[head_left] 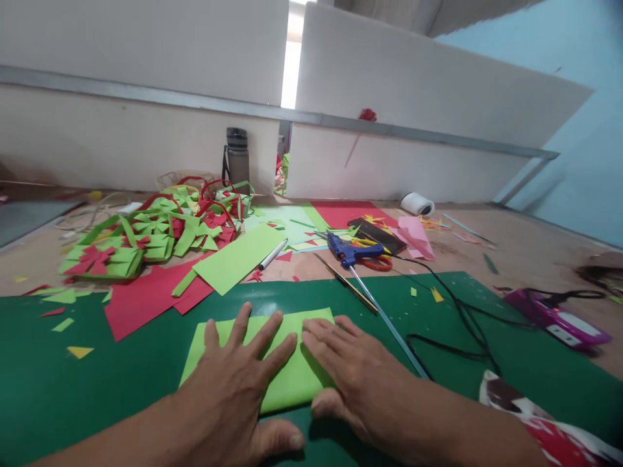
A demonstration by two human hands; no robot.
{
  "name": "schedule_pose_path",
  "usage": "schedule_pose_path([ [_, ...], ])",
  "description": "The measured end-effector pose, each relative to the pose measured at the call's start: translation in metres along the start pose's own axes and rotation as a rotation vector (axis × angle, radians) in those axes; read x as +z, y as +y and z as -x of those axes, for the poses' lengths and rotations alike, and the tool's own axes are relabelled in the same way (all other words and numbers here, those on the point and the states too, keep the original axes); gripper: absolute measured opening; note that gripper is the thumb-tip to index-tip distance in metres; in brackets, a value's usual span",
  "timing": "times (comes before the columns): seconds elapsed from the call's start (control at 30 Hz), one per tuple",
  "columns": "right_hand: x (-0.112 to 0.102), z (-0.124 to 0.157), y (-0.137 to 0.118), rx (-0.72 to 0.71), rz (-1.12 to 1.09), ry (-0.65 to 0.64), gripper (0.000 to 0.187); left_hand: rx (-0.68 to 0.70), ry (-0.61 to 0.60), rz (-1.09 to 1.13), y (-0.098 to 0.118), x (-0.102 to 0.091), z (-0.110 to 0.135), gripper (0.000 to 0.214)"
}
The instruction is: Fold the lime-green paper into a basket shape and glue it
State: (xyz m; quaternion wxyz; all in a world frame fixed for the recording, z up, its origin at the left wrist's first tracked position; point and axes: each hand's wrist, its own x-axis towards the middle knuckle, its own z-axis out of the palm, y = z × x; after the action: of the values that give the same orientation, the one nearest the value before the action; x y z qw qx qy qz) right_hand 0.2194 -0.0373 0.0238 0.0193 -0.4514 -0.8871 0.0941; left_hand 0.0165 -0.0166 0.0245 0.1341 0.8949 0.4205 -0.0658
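Where the green mat [43, 389] runs off to the left, a yellow scrap [79, 351] lies on it among a few green bits. Past the mat's far left edge sits a heap of woven green and red paper pieces [146, 237]. A red sheet [141, 298] overlaps that far edge, and a light green sheet [238, 259] lies just beyond the mat with a white pen [272, 254] at its side. Well behind the mat, a grey bottle [237, 155] stands by the wall.

On the near middle of the mat lies the folded green paper [296, 379]. The left hand [233, 389] is spread wide, palm down, flat on the paper's left half, gripping nothing. The right hand [355, 370] is spread flat in the same way on the right half. Its fingertips almost meet those of the left hand, and both thumbs sit at the paper's near edge.

Right of the hands, a thin blue strip [389, 324] slants across the mat. Beyond the far edge there lie a blue glue gun [348, 250], red-handled scissors [377, 264], a black phone [377, 233], pink paper [413, 237] and a white roll [417, 204]. A black cord [462, 318] loops over the mat's right part, and a purple device [555, 318] sits just off its right edge. Patterned cloth [535, 421] covers the near right corner.
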Motion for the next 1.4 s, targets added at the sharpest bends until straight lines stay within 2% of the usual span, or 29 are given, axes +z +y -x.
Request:
schedule_pose_path([
  [0.1, 0.008, 0.0, 0.0, 0.063, 0.01, -0.077, 0.071, -0.006, -0.017, -0.015, 0.001, -0.002, 0.0, 0.091],
  [0.3, 0.006, 0.004, 0.01, 0.098, -0.042, -0.12, 0.081, -0.028, -0.084, -0.014, 0.004, -0.012, 0.002, 0.087],
  [0.4, 0.004, 0.005, 0.014, 0.109, -0.061, -0.164, 0.08, -0.024, -0.072, -0.013, 0.003, -0.013, 0.001, 0.084],
  [0.57, 0.005, 0.005, 0.03, 0.13, 0.027, -0.081, 0.071, -0.008, -0.059, -0.029, 0.001, -0.006, -0.002, 0.087],
  [0.73, 0.001, 0.002, 0.044, 0.225, 0.14, 0.001, 0.059, -0.019, -0.067, -0.021, 0.002, -0.006, -0.003, 0.087],
  [0.8, -0.004, 0.001, 0.039, 0.23, 0.138, 0.041, 0.054, -0.021, -0.064, -0.01, 0.001, -0.005, -0.004, 0.084],
  [0.9, -0.011, -0.001, 0.019, 0.123, 0.085, 0.065, 0.057, -0.015, -0.076, 0.004, -0.004, 0.001, -0.004, 0.086],
  [0.97, -0.012, -0.004, 0.004, 0.023, 0.027, -0.002, 0.059, 0.017, -0.066, 0.028, -0.009, 0.006, -0.004, 0.088],
  [1.07, -0.003, -0.009, -0.009, -0.019, -0.022, -0.09, 0.068, 0.055, -0.038, 0.061, -0.013, 0.009, -0.002, 0.087],
  [1.23, 0.011, -0.012, -0.007, 0.025, 0.012, -0.128, 0.082, 0.054, -0.063, 0.066, -0.016, 0.003, 0.003, 0.088],
  [1.4, 0.016, -0.009, -0.003, -0.012, 0.077, -0.069, 0.085, 0.012, -0.001, -0.007, -0.037, 0.009, 0.013, 0.086],
])
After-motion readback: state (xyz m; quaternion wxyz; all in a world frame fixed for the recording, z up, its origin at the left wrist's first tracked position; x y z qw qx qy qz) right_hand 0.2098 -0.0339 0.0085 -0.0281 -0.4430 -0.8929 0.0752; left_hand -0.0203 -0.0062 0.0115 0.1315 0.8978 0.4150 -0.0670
